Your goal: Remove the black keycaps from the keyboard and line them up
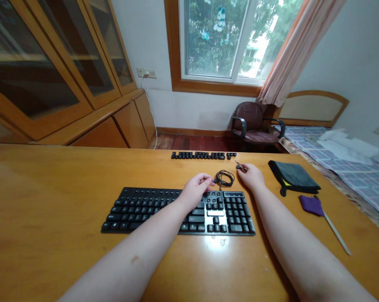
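A black keyboard (164,209) lies on the wooden desk, with its upper rows partly under my left hand (198,188). That hand's thumb and fingers are pinched at the left side of a coiled black cable (225,178), on what looks like the cable's end. Right of the coil, my right hand (251,176) rests low over the desk, its fingers closed around a small tool with a thin metal tip (237,162). A small black piece (239,167) shows at those fingertips. Loose black keycaps (197,155) stand lined up along the desk's far edge.
To the right lie a dark zippered pouch (293,175), a purple cloth piece (311,205) and a pale thin stick (337,234). Beyond the desk (51,201) are an office chair (254,121), a bed (343,155) and a glass-doored cabinet (70,58).
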`<state>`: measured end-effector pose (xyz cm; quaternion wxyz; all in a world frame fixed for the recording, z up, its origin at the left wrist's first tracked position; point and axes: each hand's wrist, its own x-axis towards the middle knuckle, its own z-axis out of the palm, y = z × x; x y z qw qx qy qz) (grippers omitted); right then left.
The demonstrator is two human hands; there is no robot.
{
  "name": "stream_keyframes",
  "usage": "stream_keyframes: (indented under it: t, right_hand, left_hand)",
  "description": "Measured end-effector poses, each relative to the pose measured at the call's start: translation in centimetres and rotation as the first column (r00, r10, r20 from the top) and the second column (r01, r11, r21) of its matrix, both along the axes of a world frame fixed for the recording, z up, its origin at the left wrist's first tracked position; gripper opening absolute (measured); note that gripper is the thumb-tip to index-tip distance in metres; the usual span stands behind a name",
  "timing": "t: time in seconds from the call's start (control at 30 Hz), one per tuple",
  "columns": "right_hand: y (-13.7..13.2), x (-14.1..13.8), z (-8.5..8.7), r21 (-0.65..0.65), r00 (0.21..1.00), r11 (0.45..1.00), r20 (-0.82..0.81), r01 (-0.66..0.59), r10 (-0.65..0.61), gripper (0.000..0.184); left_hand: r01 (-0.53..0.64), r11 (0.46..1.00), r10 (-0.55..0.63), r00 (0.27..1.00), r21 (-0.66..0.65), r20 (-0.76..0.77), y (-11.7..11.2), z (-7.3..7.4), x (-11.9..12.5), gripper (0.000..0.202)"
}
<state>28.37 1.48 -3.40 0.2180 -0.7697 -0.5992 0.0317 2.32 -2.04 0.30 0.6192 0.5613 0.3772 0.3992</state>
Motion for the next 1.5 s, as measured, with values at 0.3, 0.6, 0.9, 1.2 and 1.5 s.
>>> stream_keyframes:
  t: [0.3,0.6,0.9,1.2,1.5]
  right_hand:
    - [2.7,0.9,-0.2,-0.014,1.000,1.000,0.017,0.020,-0.020,0.032]
    - [5.4,1.7,-0.3,-0.005,1.000,1.000,0.010,0.007,-0.007,0.032]
    - [5.2,1.7,-0.4,0.063,0.998,0.997,-0.053,0.040,-0.037,0.032]
    - [5.3,1.8,-0.4,0.068,0.999,0.997,-0.015,-0.034,0.035,0.028]
    - [5.1,1.6,0.0,0.030,0.999,0.999,-0.035,-0.012,0.013,0.027]
  left_hand:
    - [-0.003,1.000,0.003,1.000,-0.013,0.010,0.1,-0.3,0.1,0.022]
    - [-0.014,0.999,0.014,1.000,-0.032,0.006,0.0,-0.1,0.2,0.019]
    - [-0.028,0.999,0.027,1.000,-0.037,-0.013,-0.1,0.2,0.3,0.013]
    - [-0.027,0.999,0.026,1.000,-0.036,-0.012,-0.1,0.2,0.2,0.010]
    - [-0.024,0.999,0.024,1.000,-0.034,-0.002,-0.1,0.0,0.2,0.014]
